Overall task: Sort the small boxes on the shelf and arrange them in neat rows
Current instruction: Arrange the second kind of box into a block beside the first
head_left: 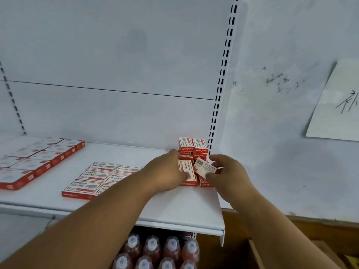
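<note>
Two hands work the stack: right hand (pixel 226 171) pinches a small box (pixel 206 167), left hand (pixel 167 171) presses another box (pixel 186 172).

Two hands: the left hand (pixel 167 171) and the right hand (pixel 227 171). At 9 o'clock, one flat group of red boxes (pixel 37 162); its count is unclear. At 6 o'clock, eight bottles (pixel 161 251) show.

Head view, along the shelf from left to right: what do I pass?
Flat boxes at the far left → flat boxes in the middle → left hand, resting on the stack → stacked small boxes by the upright → tilted box held in the right hand → paper sheet on the wall.
</note>
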### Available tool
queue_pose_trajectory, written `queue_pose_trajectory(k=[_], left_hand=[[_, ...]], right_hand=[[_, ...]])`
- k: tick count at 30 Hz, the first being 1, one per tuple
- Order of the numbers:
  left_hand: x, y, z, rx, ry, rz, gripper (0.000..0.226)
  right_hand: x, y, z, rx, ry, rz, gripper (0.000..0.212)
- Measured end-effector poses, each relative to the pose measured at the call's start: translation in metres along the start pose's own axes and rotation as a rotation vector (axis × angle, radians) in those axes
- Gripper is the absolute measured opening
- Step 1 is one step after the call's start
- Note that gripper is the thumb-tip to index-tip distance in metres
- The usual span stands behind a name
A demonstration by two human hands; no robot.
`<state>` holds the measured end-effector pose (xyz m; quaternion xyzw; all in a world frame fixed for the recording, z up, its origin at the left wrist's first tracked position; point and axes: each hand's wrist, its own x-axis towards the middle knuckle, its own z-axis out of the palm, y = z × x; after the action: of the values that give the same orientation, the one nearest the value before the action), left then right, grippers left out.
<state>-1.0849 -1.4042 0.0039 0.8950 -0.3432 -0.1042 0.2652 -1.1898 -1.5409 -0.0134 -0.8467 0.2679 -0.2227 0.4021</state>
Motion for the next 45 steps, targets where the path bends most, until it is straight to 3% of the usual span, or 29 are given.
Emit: queue_pose_trajectory(k=[4,8,14,19,22,24,28,34,41,45], left_hand=[[-0.008,-0.003,-0.003,-0.379,0.124,-0.021,0.041],[-0.017,-0.013,-0.014,-0.635,0.32,-0.029,0.024],[-0.027,-0.041,-0.042,-0.963,0.308,-0.075,0.012],[-0.037,-0.074,-0.072,-1.103,0.257,-0.06,0.023],[-0.039,-0.096,-0.093,-1.073,0.195,-0.039,0.034],[-0.04,-0.11,-0.106,-1.103,0.177,-0.038,0.03],[-0.039,-0.135,-0.122,-1.18,0.165,-0.088,0.016],[-0.035,-0.164,-0.13,-1.122,0.15,-0.113,0.023],[-0.028,-0.173,-0.127,-0.905,0.124,-0.03,0.032],[-0.022,-0.171,-0.125,-0.85,0.112,-0.02,0.028]], right_hand=[[-0.001,0.004,-0.001,0.349,0.0,0.018,0.03],[0.002,-0.003,0.003,0.685,-0.079,0.057,0.028],[0.005,-0.041,0.027,0.916,-0.313,0.061,0.04],[0.001,-0.077,0.051,1.146,-0.401,0.179,0.012],[-0.001,-0.093,0.069,1.126,-0.39,0.192,0.01],[-0.003,-0.1,0.08,1.076,-0.36,0.191,0.006],[-0.008,-0.112,0.1,1.09,-0.424,0.244,0.05],[-0.018,-0.128,0.13,0.787,-0.27,0.046,0.016],[-0.019,-0.133,0.127,0.461,-0.193,-0.001,0.027],[-0.008,-0.13,0.124,0.385,-0.152,-0.016,0.017]])
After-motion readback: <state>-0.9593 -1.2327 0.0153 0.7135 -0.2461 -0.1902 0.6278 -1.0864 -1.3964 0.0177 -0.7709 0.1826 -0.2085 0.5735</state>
